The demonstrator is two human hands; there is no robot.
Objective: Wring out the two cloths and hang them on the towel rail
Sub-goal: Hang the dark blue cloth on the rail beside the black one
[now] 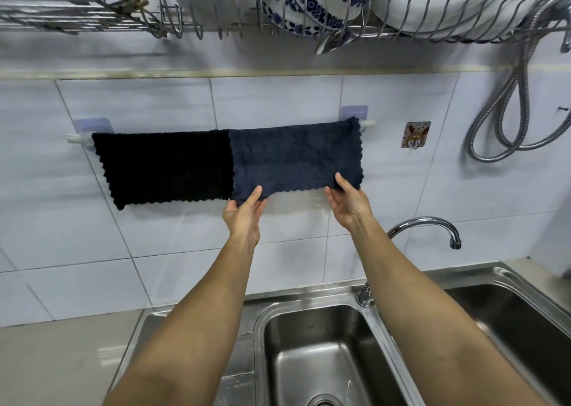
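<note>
Left hand (pixel 244 212) and right hand (pixel 349 201) pinch the bottom corners of the navy cloth (pixel 293 155), draped on the towel rail (pixel 367 123) beside the black cloth (pixel 163 167).

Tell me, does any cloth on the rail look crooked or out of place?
Nothing stands out. The black cloth and the navy cloth hang side by side on the towel rail; left hand and right hand hold the navy cloth's bottom corners.

head view, near, facing tiled wall (pixel 278 96)
</note>
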